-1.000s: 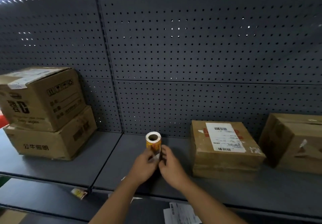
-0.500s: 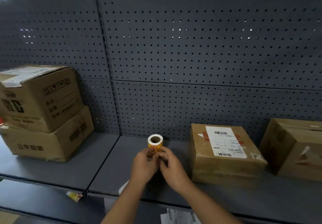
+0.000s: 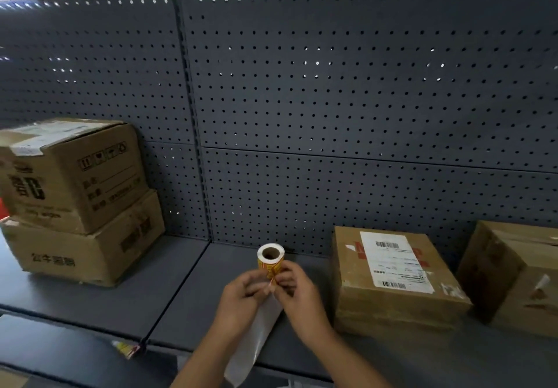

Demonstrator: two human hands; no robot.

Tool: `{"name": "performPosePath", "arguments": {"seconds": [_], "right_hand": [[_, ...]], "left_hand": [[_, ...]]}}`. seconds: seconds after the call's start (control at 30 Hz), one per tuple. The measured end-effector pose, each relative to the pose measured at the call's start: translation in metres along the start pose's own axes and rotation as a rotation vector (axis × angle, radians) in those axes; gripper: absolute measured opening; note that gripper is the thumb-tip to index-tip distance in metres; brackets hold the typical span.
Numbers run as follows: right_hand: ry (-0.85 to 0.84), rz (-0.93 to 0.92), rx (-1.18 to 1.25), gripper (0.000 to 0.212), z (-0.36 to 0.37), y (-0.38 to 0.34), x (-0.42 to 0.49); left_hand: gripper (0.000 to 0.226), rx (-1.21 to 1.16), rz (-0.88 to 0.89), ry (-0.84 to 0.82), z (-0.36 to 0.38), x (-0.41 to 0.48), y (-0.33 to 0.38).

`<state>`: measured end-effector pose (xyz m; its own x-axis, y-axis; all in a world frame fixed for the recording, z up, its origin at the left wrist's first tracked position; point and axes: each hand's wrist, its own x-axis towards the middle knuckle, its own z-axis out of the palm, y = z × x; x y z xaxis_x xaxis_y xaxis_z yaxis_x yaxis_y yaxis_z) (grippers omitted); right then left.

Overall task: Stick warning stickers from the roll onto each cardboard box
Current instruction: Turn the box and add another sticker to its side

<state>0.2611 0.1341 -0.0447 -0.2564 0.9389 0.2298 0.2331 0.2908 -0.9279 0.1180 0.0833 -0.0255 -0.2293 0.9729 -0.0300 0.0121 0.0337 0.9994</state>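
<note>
A yellow-and-red sticker roll (image 3: pixel 269 259) is held upright over the dark shelf (image 3: pixel 187 291). My left hand (image 3: pixel 241 300) grips its lower part and the loose white backing strip (image 3: pixel 256 339) that hangs down toward me. My right hand (image 3: pixel 297 291) pinches the edge of a sticker at the roll's side. A cardboard box with a white shipping label (image 3: pixel 392 279) lies just right of my hands. Another box (image 3: pixel 516 276) sits at the far right. Two stacked boxes, upper (image 3: pixel 69 173) and lower (image 3: pixel 84 245), stand at the left.
A grey pegboard wall (image 3: pixel 332 115) backs the shelf. A lower shelf (image 3: pixel 60 354) runs along the front, with a small yellow-red scrap (image 3: pixel 126 349) at its edge.
The view has shifted slightly. A long strip of white backing now hangs below my hands, and my right hand's fingers have moved onto the sticker edge at the roll's side.
</note>
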Motion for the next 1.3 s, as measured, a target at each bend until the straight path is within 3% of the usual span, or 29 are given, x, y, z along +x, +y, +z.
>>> {"name": "performPosePath", "arguments": {"seconds": [0.17, 0.43, 0.6, 0.7, 0.9, 1.3], "right_hand": [[0.002, -0.022, -0.025, 0.015, -0.004, -0.001, -0.001], [-0.026, -0.028, -0.055, 0.002, -0.008, 0.008, -0.001], [-0.057, -0.006, -0.067, 0.009, -0.011, 0.004, -0.001], [-0.040, -0.032, -0.097, 0.017, -0.011, 0.005, -0.001], [-0.030, -0.058, -0.098, 0.013, -0.011, 0.004, -0.001], [-0.051, -0.015, -0.046, 0.011, -0.012, 0.002, -0.005]], "left_hand": [[0.022, 0.008, 0.030, 0.066, 0.003, -0.002, -0.001], [0.022, 0.107, 0.063, 0.124, 0.010, -0.007, 0.006], [0.029, 0.236, 0.111, 0.095, 0.014, -0.007, 0.010], [0.019, 0.130, 0.054, 0.091, 0.015, -0.008, 0.011], [0.017, -0.019, -0.035, 0.111, 0.013, -0.005, 0.015], [0.027, 0.108, -0.056, 0.085, 0.009, -0.001, 0.011]]}}
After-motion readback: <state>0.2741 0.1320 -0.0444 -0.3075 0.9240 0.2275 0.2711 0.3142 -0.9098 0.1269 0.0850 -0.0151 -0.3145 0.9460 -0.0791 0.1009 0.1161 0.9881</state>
